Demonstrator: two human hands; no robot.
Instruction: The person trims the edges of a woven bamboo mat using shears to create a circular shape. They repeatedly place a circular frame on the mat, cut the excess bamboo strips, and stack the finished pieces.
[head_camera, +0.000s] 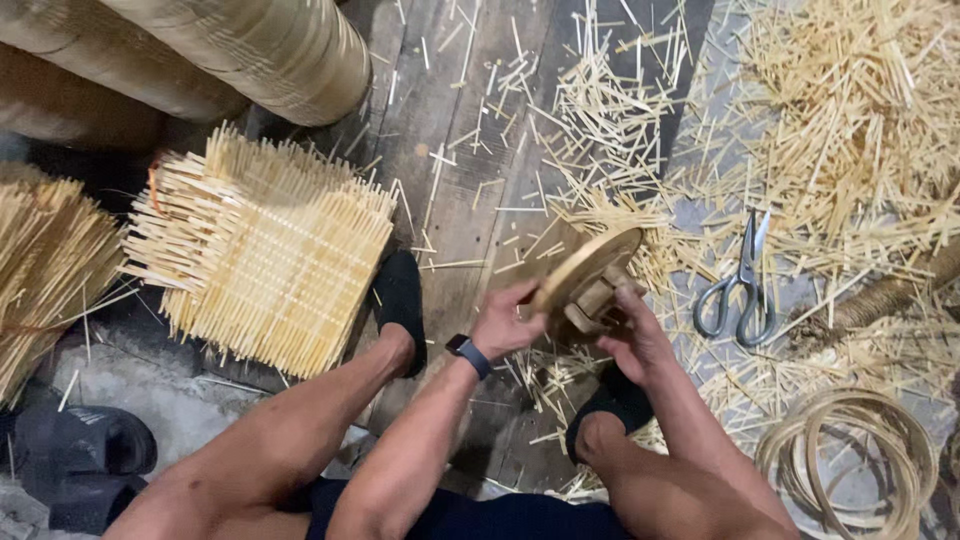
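Left of the scissors (742, 285), the left hand (503, 322) and right hand (632, 335) both grip a wooden disc (583, 272); it looks stiff and light, best held by its rim.

arms bare | dark wristband (468, 354) — left wrist | dark shorts (480, 512) | black shoes (400, 300)

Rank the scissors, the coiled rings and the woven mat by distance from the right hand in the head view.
1. Scissors, just right of the right hand.
2. Coiled rings, lower right on the floor.
3. Woven mat, far left, beyond the left leg.
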